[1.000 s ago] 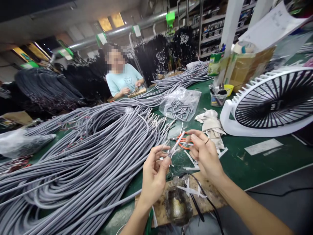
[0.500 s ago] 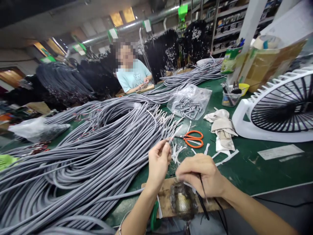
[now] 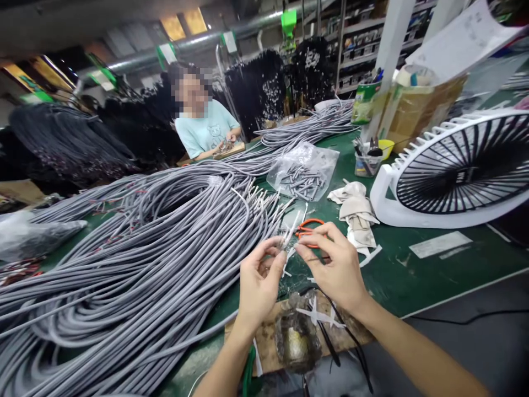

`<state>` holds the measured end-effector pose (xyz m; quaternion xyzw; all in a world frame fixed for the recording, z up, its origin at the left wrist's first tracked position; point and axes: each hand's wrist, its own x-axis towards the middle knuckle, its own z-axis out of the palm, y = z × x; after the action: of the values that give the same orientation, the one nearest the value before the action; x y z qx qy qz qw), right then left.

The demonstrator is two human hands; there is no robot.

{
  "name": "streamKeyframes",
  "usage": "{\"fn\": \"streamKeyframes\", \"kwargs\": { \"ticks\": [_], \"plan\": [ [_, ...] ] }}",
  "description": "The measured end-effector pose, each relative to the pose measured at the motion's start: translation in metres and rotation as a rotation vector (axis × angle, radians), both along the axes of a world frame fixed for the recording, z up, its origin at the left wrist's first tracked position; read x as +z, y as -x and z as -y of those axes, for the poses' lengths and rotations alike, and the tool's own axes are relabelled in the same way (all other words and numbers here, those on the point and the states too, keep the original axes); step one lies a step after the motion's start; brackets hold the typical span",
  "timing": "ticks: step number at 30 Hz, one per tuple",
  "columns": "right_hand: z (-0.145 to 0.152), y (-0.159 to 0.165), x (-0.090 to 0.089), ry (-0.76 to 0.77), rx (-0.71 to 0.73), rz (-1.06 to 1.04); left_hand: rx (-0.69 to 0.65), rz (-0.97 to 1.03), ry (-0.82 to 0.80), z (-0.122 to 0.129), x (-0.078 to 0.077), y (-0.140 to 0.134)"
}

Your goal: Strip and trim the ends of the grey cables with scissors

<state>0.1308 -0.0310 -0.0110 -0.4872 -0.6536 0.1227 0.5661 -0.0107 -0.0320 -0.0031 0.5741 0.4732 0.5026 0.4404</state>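
My left hand [image 3: 258, 278] is closed, thumb against fingers, on the pale end of a cable [image 3: 294, 227] that sticks up past the fingertips. Right beside it, my right hand [image 3: 336, 267] has thumb and index finger pinched near the cable end; what they hold is too small to make out. Behind my right fingers lie orange-handled scissors [image 3: 311, 222], partly covered. Below the hands, a wooden board [image 3: 351, 333] bears a rounded, brownish, shiny lump [image 3: 298, 342] and crossed white strips [image 3: 317, 313]. A black cord [image 3: 341, 320] runs over the board.
Coiled grey cables [image 3: 157, 264] cover the left of the green table [image 3: 397, 281]. A clear bag [image 3: 303, 173] of short grey pieces, a crumpled cloth [image 3: 357, 215] and a white fan [image 3: 454, 171] lie beyond and right. Across the table sits a person [image 3: 209, 129], hands at work.
My right hand has risen from over the board to beside my left fingers. White strips now show crossed on the board. The view has swung slightly right.
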Motion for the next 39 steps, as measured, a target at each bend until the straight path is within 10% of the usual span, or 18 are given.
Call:
{"fn": "streamKeyframes", "kwargs": {
  "ticks": [9, 16, 24, 39],
  "plan": [
    [0.009, -0.003, 0.007, -0.129, 0.478, -0.049, -0.046, -0.325, -0.290, 0.001, -0.002, -0.001],
    [0.004, 0.001, -0.002, 0.168, 0.234, -0.158, 0.066, -0.031, -0.218, 0.002, -0.002, -0.001],
    [0.002, 0.006, -0.005, -0.141, 0.141, 0.054, 0.190, -0.277, -0.560, 0.007, 0.000, -0.003],
    [0.006, 0.002, -0.004, -0.150, 0.289, 0.076, 0.337, -0.072, -0.212, 0.001, 0.007, 0.001]
  ]
}}
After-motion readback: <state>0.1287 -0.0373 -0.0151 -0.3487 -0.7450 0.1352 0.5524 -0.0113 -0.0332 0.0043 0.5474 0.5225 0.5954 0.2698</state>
